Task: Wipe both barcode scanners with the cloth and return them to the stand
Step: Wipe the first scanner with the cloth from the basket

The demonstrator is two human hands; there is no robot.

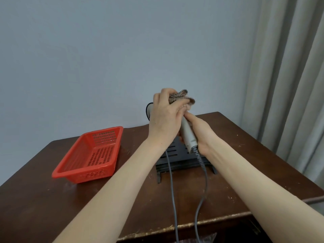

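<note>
R hand point(199, 137) grips the grey scanner point(187, 135) low on its handle, just above the cable point(206, 174), holding it tilted above the black stand point(182, 156). L hand point(164, 118) bunches the cloth point(182, 97) over the scanner's head. Prob light, stiff, smooth plastic w/ the cord tugging, so the handle is the best hold. Cloth looks soft & conforms. 2nd scanner point(149, 109) is mostly hidden behind L hand.

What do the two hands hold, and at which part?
The right hand grips the grey scanner by its handle, near its lower end. The left hand holds the cloth bunched over its top end.
</note>
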